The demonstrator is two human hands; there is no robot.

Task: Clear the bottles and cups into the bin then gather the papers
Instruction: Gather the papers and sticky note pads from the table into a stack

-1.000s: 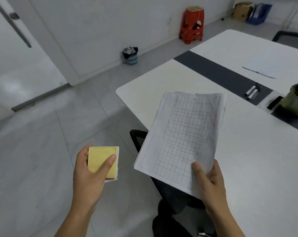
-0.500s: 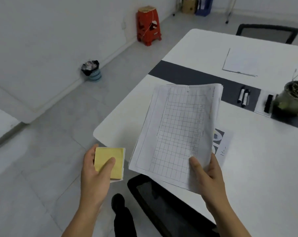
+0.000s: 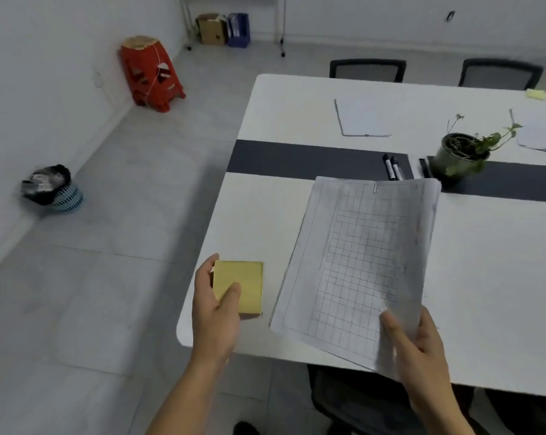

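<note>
Head view: white table [image 3: 484, 277] fills the right; its rounded near-left corner lies under the left hand [image 3: 213, 312].
Open room: bare grey floor [image 3: 124, 277] left of the table edge, reaching the bin [image 3: 53, 189] at the wall.
Papers [image 3: 359, 262]: clipped grid sheets, held above the table by the right hand [image 3: 419, 346], thumb on top.
Yellow pad [image 3: 243, 284]: gripped by the left hand, thumb across its face.
Change: the pad was over the floor; it is now over the table corner.

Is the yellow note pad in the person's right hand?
No, the left hand grips the yellow note pad, while the right hand holds the gridded paper stack.
</note>
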